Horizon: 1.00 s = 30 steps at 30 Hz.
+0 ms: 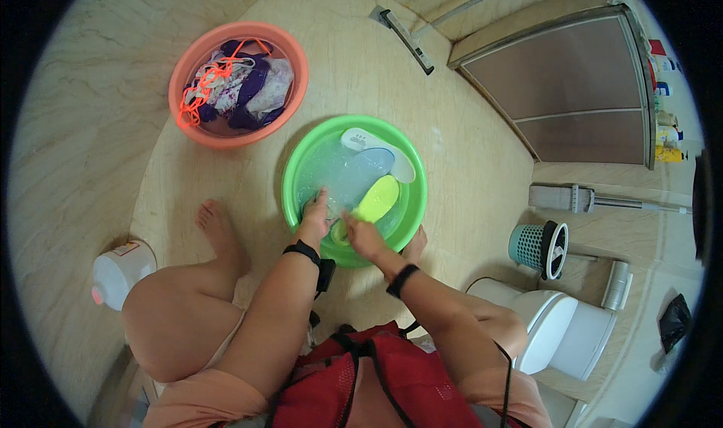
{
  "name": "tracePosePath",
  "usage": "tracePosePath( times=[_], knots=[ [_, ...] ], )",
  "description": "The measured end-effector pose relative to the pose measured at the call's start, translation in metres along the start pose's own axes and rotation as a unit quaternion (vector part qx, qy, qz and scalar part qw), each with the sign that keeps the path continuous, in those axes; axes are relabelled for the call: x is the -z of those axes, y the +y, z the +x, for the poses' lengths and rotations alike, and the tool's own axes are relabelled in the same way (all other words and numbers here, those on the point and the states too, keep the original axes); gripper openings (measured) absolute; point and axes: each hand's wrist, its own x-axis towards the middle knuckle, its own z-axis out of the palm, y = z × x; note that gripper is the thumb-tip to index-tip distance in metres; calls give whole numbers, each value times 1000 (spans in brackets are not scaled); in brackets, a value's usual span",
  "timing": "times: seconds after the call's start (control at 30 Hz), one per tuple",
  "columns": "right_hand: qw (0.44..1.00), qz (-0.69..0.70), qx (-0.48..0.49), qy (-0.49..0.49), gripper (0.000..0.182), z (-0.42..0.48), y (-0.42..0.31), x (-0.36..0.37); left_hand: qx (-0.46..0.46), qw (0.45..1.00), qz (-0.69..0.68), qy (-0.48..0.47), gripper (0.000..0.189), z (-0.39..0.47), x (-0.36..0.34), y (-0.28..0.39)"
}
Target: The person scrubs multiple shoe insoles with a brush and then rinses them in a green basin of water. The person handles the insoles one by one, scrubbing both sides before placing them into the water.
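Note:
A green plastic basin (pixel 355 120) of cloudy, sudsy water stands on the floor before me. My left hand (pixel 317 216) dips into it at the near left, thumb up and fingers partly under the water. What those fingers grip is hidden. Curled over a yellow-green slipper (pixel 379 199) is my right hand (pixel 364 236); whether it grips the slipper or something small cannot be told. Beyond lie a pale blue sole-shaped piece (pixel 370 165), partly submerged, and a white slipper sole (pixel 367 140) bearing writing, resting against the far right wall of the basin.
An orange basin (pixel 176 83) holds wet purple and white cloth (pixel 243 89) with orange cords. A white jug (pixel 121 273) stands by my left knee. To the right are a toilet (pixel 548 326), a teal wastebasket (pixel 522 246) and a cabinet (pixel 565 83). A floor squeegee (pixel 406 41) lies farther off.

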Motion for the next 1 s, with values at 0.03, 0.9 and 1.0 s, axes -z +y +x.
tracePosePath(
  times=[0.03,0.9,1.0],
  knots=[
    [998,-45,-39,-1,43,16,12,5,-3,999,-18,-37,53,-1,-4,0],
    [988,147,43,-31,50,-30,-19,12,79,993,-86,-9,68,0,1,17],
    [1000,18,24,0,46,-7,15,3,-6,1000,19,24,74,-5,-5,11]
  ],
)
